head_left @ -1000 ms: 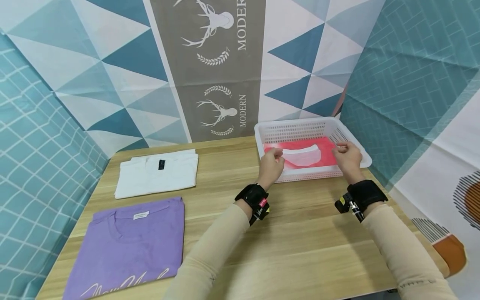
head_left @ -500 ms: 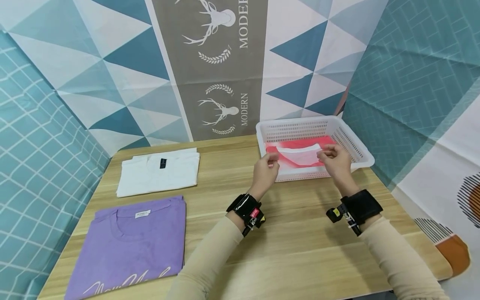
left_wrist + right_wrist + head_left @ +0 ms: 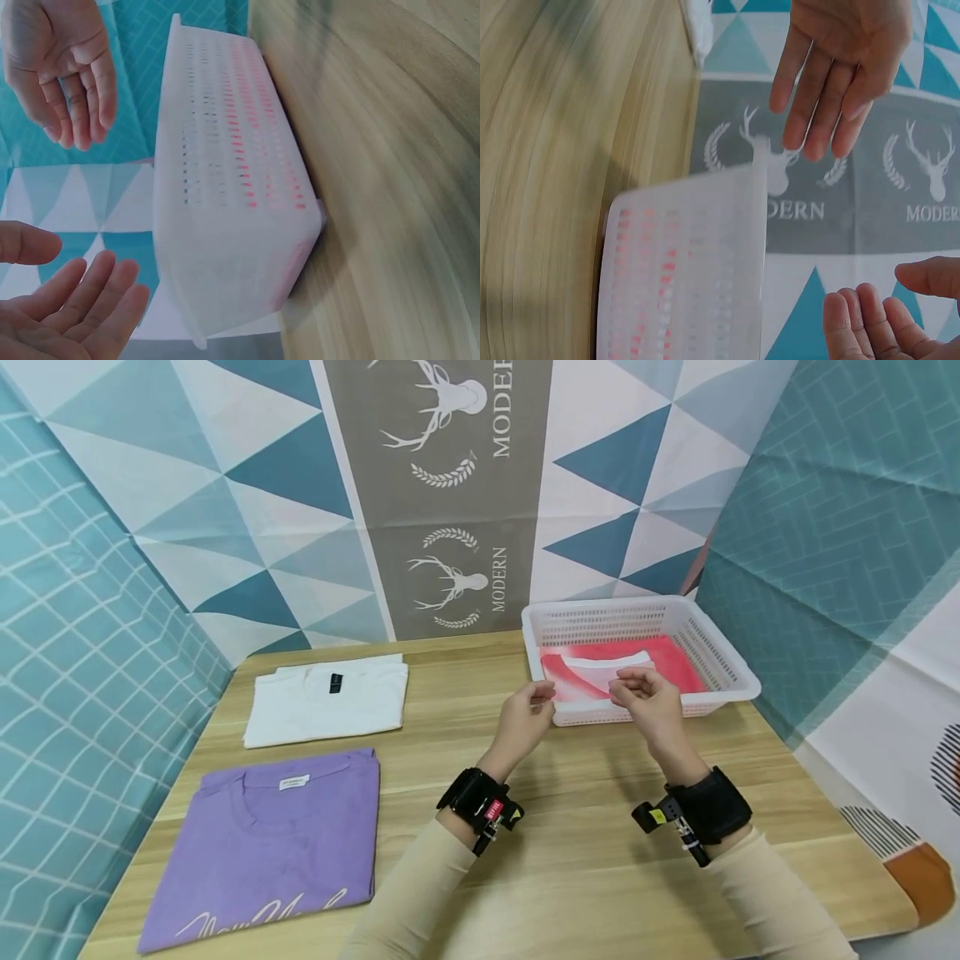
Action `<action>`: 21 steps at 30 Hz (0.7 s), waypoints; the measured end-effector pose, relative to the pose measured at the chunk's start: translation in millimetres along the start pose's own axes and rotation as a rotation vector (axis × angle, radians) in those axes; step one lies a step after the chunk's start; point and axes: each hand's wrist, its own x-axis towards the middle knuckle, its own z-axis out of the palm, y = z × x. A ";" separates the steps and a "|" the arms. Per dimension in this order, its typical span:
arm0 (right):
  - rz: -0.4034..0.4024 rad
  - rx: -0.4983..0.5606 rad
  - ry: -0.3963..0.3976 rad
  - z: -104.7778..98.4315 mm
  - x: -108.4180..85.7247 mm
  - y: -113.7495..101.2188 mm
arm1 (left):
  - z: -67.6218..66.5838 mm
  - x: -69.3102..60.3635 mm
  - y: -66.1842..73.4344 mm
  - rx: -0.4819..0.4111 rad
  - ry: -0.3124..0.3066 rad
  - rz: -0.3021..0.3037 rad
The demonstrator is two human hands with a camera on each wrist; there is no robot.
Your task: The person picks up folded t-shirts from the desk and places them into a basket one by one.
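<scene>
In the head view, a white plastic basket (image 3: pixel 723 697) stands at the back right of the table. A folded coral-red garment (image 3: pixel 682 664) with a white-edged, pale pink neck area lies inside it. My left hand (image 3: pixel 523 727) hovers just in front of the basket's near left corner, holding nothing. Over the near rim, my right hand (image 3: pixel 657 714) hangs with bent, relaxed fingers and nothing in them. Both wrist views show the two hands apart from the basket, fingers loose. In the left wrist view, red fabric shows through the slots of the basket (image 3: pixel 232 255).
A folded white shirt (image 3: pixel 322 710) with a black label lies at the back left of the wooden table (image 3: pixel 570 877). Nearer, a folded purple T-shirt (image 3: pixel 285 835) lies flat. Patterned cloth walls stand behind and at both sides.
Both hands have drawn back from over the garment toward the near rim, the right one also moving left. The garment stays in the basket. The view has shifted slightly.
</scene>
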 end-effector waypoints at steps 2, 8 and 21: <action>0.007 0.003 -0.006 4.1 -4.4 -0.4 | -4.6 -3.5 0.6 -0.008 0.005 -0.004; 0.023 0.049 -0.039 16.8 -14.7 0.4 | -22.3 -13.2 -1.2 -0.039 0.005 -0.031; 0.097 0.033 -0.164 52.3 -31.5 5.5 | -47.8 -42.2 -21.9 -0.017 -0.026 -0.085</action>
